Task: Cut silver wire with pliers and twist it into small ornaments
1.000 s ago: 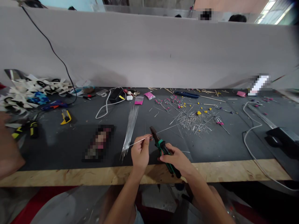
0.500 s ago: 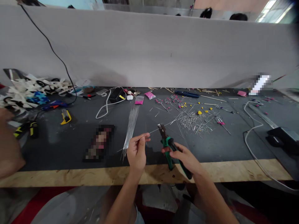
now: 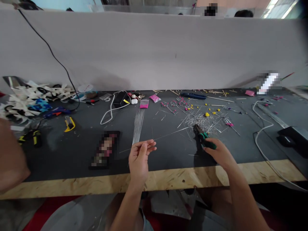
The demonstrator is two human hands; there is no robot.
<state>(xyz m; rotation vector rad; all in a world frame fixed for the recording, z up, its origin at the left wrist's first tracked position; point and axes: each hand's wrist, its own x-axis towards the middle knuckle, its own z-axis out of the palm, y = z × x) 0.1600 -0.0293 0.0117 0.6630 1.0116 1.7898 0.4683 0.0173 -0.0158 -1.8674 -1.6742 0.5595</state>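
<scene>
A: The right hand (image 3: 219, 153) has swung out to the right with the pliers (image 3: 204, 138), away from the wire. A second ago the tool's nose was right at the wire, beside the left hand; now they are well apart.

B: And the grip on them?

A: Fingers wrapped round the green handles, pliers low over the dark mat (image 3: 79, 141), nose at the edge of the heap of cut wire scraps (image 3: 204, 123). Whether the nose is open or shut, the view does not show.

B: The left hand (image 3: 139, 157)?

A: It has barely moved. Thumb and fingertips pinched on one thin wire (image 3: 168, 134), which runs up and to the right over the mat, its far end free now. Palm upright, just above the plywood edge (image 3: 168, 179).

B: So the tool has let go of the wire.

A: It looks that way: the wire is in the left hand alone. The bundle of straight wires (image 3: 138, 126) lies just behind that hand, untouched. Another person's arm (image 3: 11, 160) shows at the far left, clear of all this.
</scene>
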